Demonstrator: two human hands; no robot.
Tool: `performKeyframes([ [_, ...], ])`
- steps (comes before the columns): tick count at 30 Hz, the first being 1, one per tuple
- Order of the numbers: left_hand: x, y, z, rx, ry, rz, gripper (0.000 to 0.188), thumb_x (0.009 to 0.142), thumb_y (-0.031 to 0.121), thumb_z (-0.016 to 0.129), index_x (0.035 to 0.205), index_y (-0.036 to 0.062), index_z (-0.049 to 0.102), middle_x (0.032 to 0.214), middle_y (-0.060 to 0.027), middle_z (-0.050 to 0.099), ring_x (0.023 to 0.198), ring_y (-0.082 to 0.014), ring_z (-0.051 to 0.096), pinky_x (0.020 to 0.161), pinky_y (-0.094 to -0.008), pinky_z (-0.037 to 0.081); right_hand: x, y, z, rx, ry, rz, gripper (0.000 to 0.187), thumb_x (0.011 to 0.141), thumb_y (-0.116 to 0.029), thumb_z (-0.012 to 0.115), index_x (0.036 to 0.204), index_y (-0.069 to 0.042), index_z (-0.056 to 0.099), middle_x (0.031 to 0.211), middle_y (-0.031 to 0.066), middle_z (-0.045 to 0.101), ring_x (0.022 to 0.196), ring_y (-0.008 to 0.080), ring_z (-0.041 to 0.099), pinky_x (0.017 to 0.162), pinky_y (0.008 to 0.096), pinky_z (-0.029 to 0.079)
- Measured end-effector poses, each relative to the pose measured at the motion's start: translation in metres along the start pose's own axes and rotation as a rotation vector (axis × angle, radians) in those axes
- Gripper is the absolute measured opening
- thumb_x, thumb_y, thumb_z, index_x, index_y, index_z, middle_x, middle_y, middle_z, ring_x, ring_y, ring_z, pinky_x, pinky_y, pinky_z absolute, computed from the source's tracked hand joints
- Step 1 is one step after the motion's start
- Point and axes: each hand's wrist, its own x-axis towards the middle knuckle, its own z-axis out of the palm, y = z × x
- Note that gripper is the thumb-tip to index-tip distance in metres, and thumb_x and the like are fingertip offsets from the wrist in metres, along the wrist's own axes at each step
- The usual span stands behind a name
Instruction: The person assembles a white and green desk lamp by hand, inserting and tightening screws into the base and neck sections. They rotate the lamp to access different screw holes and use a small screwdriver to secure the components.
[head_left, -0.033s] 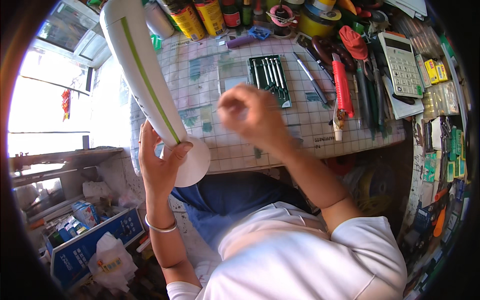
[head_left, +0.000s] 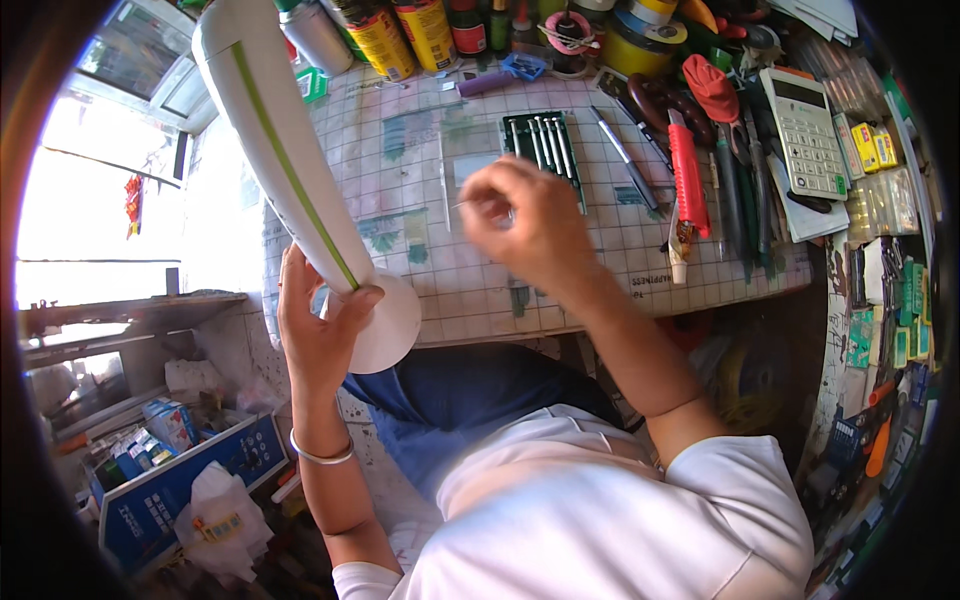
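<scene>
My left hand (head_left: 325, 305) is closed around the lower end of a long white desk lamp (head_left: 290, 160). A green stripe runs along its body, and its round white base (head_left: 385, 330) shows beside my thumb. The lamp leans up and to the left. Over the table, to the right of the lamp, my right hand (head_left: 535, 220) is curled and slightly blurred. A thin tip and a shiny silver end of a small screwdriver (head_left: 508, 217) show at its fingers. Just beyond this hand lies a dark green case of small silver screwdrivers (head_left: 545, 145), partly covered by the hand.
A grid-patterned mat (head_left: 460, 300) covers the table. To the right lie a pen (head_left: 625, 155), a red utility knife (head_left: 687, 180), pliers and a calculator (head_left: 803, 140). Cans (head_left: 428, 35) and bottles line the back. A blue box (head_left: 190, 490) stands low on the left.
My right hand has shifted slightly right and nearer to me, showing the screwdriver's thin tip. My left hand and the lamp have barely moved.
</scene>
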Motion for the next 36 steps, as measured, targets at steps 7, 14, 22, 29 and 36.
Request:
performKeyframes([
  [7,-0.015,-0.009,-0.017,-0.444,-0.051,-0.009,0.071,0.071,0.028,0.079,0.126,0.0,0.044,0.11,-0.0131,0.059,0.11,-0.0266,0.056,0.089,-0.0394,0.047,-0.005,0.018,-0.008,-0.432,0.025,-0.173,0.014,0.074,-0.001,0.066,0.085,-0.005,0.061,0.083,0.0063,0.058,0.068,0.0222,0.06,0.06,0.0312,0.049],
  [14,-0.027,-0.009,-0.015,-0.829,-0.009,0.008,0.078,0.078,0.028,0.073,0.136,-0.0022,0.029,0.113,-0.0197,0.057,0.112,-0.0339,0.053,0.096,-0.0454,0.042,-0.017,0.0,0.029,-0.386,-0.15,-0.438,0.028,0.066,0.005,0.062,0.093,-0.004,0.065,0.083,0.0091,0.057,0.079,0.0263,0.058,0.07,0.0355,0.049],
  [22,-0.046,-0.002,-0.018,-0.747,0.067,-0.154,0.047,0.081,0.015,0.07,0.116,-0.0031,0.046,0.107,-0.0144,0.059,0.104,-0.0213,0.057,0.088,-0.0365,0.048,-0.025,-0.04,0.025,0.09,-0.335,-0.155,0.043,0.082,-0.016,0.066,0.121,-0.005,0.052,0.11,0.0101,0.053,0.096,0.0231,0.057,0.082,0.0341,0.047],
  [29,-0.051,0.033,-0.012,-0.107,0.135,-0.07,0.048,0.072,0.017,0.073,0.113,0.0016,0.056,0.087,-0.0048,0.054,0.086,-0.0152,0.058,0.071,-0.0289,0.055,-0.045,-0.051,0.051,0.84,-0.825,0.26,0.059,0.088,-0.028,0.063,0.135,-0.006,0.035,0.129,0.0073,0.043,0.121,0.0161,0.04,0.101,0.0386,0.035],
  [36,-0.06,0.041,-0.026,0.181,0.106,-0.025,0.052,0.067,0.013,0.075,0.115,0.0019,0.056,0.086,-0.0084,0.057,0.079,-0.017,0.06,0.068,-0.0273,0.056,-0.06,-0.037,0.061,1.005,-0.825,0.382,0.074,0.083,-0.036,0.065,0.138,-0.001,0.029,0.134,0.0109,0.041,0.125,0.0206,0.039,0.102,0.038,0.033],
])
